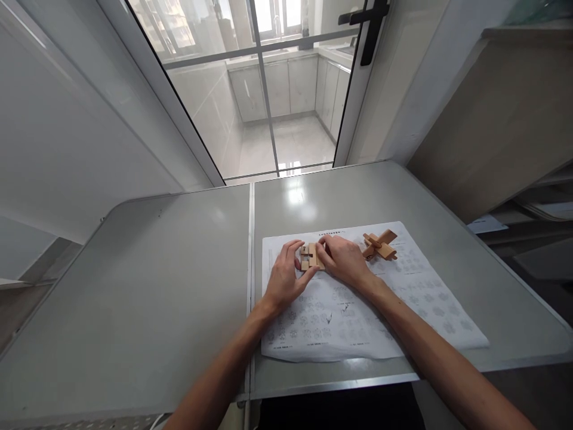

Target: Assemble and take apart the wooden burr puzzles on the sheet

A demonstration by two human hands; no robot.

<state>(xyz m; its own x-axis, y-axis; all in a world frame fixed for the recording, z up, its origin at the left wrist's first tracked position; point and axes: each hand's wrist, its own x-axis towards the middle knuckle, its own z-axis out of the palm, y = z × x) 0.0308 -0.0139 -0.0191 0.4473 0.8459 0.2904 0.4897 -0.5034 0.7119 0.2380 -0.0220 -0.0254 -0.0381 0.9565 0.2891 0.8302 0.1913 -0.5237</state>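
Observation:
My left hand (286, 272) and my right hand (344, 258) meet over a printed sheet. Between them lie notched wooden puzzle pieces (312, 257), side by side and close together, with a dark mark on one at the left. The left thumb and fingers curve around the left and near sides of these pieces. My right fingers are pressed on their right end, covering part of it. Just right of my right hand rests a partly assembled wooden interlocking puzzle (379, 245), its bars crossing; neither hand holds it.
The white instruction sheet (430, 298) shows rows of small diagrams. It lies on a grey folding table (192, 286) with a metal seam down its middle. A glass door (290, 89) stands beyond the far edge. Shelves (537, 203) with papers are at the right.

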